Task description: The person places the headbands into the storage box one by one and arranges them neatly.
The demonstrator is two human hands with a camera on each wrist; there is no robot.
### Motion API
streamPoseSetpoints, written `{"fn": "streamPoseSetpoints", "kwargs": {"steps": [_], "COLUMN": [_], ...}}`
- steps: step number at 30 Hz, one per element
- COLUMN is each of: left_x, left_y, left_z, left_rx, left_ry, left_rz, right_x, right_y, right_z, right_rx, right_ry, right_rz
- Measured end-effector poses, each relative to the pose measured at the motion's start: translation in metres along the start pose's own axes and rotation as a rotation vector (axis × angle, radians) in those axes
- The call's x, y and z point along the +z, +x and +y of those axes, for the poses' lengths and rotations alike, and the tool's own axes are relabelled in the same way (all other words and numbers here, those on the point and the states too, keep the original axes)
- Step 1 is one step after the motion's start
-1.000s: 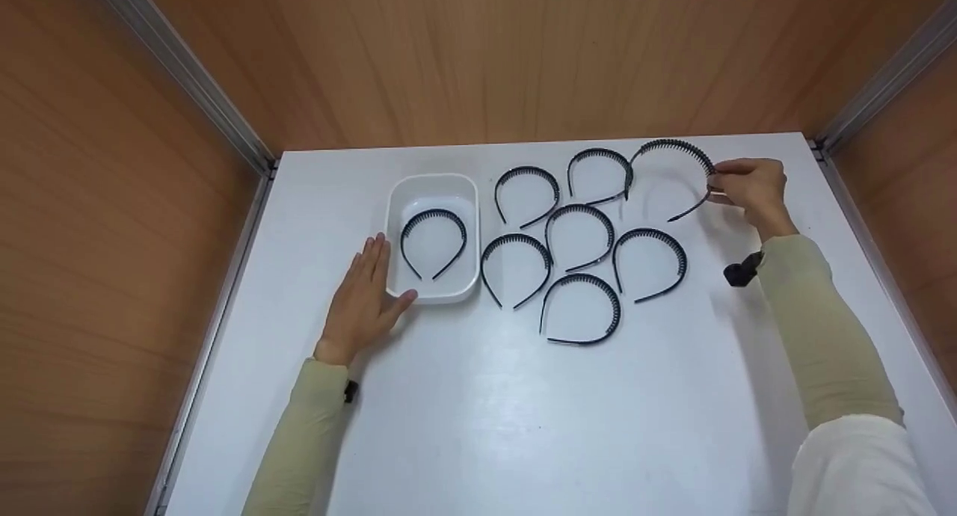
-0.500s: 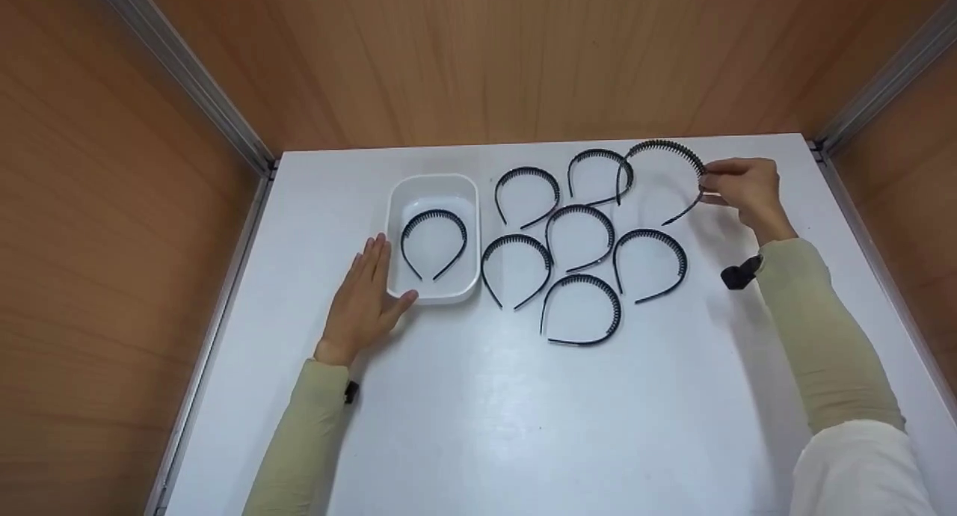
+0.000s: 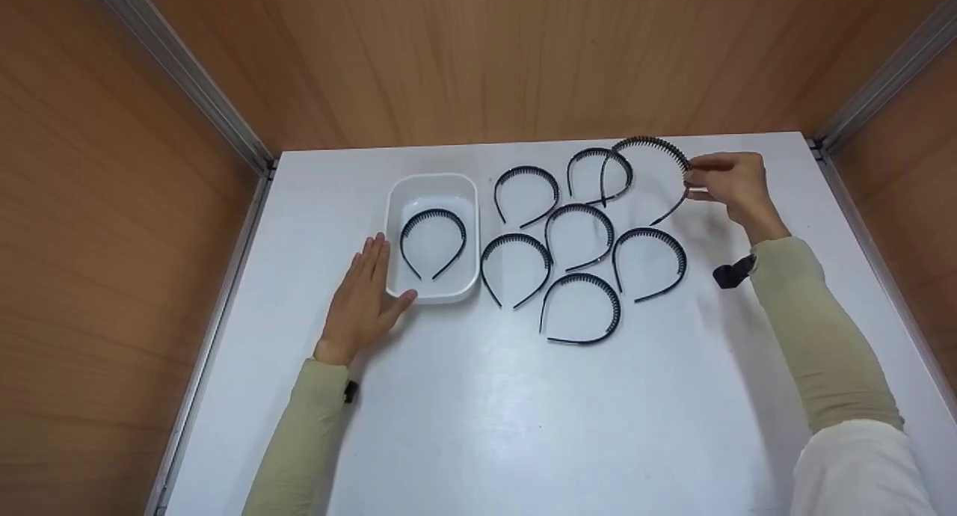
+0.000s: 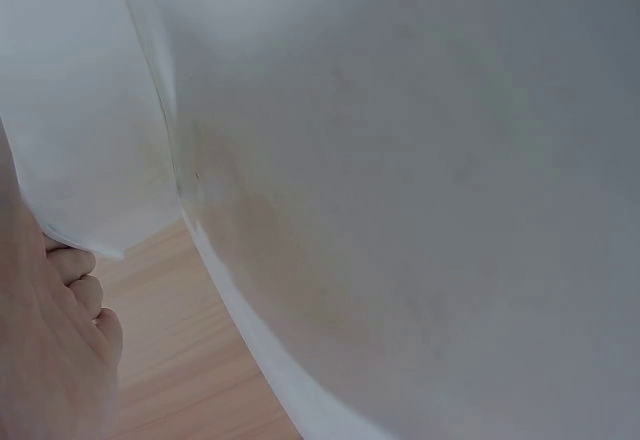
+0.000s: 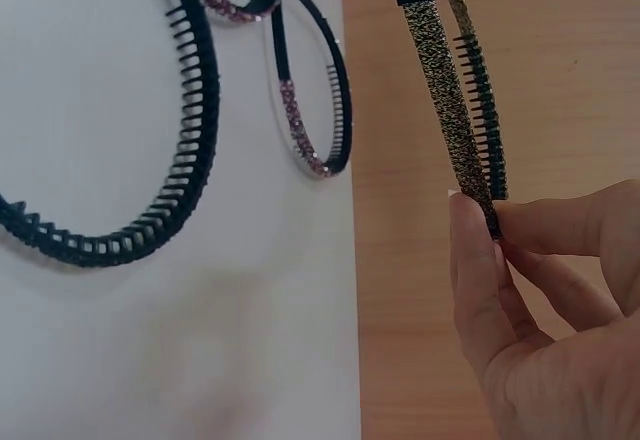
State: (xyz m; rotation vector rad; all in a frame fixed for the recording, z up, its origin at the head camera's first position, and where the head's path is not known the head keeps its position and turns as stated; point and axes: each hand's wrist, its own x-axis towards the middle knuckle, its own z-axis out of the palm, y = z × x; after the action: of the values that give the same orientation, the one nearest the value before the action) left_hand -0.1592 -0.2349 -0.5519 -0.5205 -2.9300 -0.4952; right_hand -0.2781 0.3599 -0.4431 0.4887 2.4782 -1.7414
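Observation:
In the head view my right hand (image 3: 733,187) pinches a toothed black headband (image 3: 649,140) by its right side, raised above the back right of the table. The right wrist view shows thumb and fingers on this headband (image 5: 450,100), which has a glittery gold and black outer face. My left hand (image 3: 357,306) lies with straight fingers along the left wall of a white plastic tray (image 3: 434,299), the thumb at its front corner. One black headband (image 3: 434,213) lies inside the tray. The left wrist view shows part of the left hand (image 4: 60,330) beside blurred white surfaces.
Several more toothed headbands lie right of the tray, among them a back one (image 3: 527,170), a middle one (image 3: 580,209), a front one (image 3: 580,278) and a right one (image 3: 649,233). Wooden panels (image 3: 478,60) wall the white table (image 3: 463,426) at the back and sides.
My right hand has moved a little to the left with the headband, which now overlaps the back headband more in the head view. The left hand and tray have stayed put.

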Motion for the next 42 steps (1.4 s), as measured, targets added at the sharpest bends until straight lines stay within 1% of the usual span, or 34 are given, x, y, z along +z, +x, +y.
{"fn": "streamPoseSetpoints", "kwargs": {"steps": [4, 7, 13, 17, 23, 27, 32, 37, 42], "left_x": [0.001, 0.001, 0.002, 0.002, 0.000, 0.000, 0.001, 0.002, 0.000], "left_y": [0.001, 0.000, -0.002, -0.001, -0.002, -0.001, -0.001, -0.003, -0.003], "left_z": [0.000, 0.001, 0.000, 0.000, -0.001, 0.000, 0.000, 0.000, 0.000], "left_rx": [0.013, 0.017, 0.007, 0.011, 0.013, 0.008, 0.001, 0.000, -0.012], "left_ry": [-0.004, -0.008, -0.002, 0.000, 0.017, 0.021, 0.021, 0.025, 0.028], "left_rz": [0.027, 0.031, 0.003, 0.008, 0.018, 0.002, -0.001, -0.003, -0.010], "right_x": [0.005, 0.009, 0.020, 0.027, 0.042, 0.051, 0.060, 0.070, 0.079], "right_y": [-0.002, -0.004, -0.006, -0.007, -0.007, -0.009, -0.013, -0.015, -0.015], "right_z": [-0.003, -0.005, -0.009, -0.015, -0.022, -0.026, -0.029, -0.032, -0.037], "right_rx": [-0.027, -0.039, -0.055, -0.063, -0.101, -0.117, -0.139, -0.144, -0.147], "right_ry": [0.027, 0.050, 0.050, 0.048, 0.049, 0.055, 0.063, 0.058, 0.063], "right_rz": [-0.012, -0.023, -0.047, -0.056, -0.089, -0.097, -0.124, -0.153, -0.162]}}
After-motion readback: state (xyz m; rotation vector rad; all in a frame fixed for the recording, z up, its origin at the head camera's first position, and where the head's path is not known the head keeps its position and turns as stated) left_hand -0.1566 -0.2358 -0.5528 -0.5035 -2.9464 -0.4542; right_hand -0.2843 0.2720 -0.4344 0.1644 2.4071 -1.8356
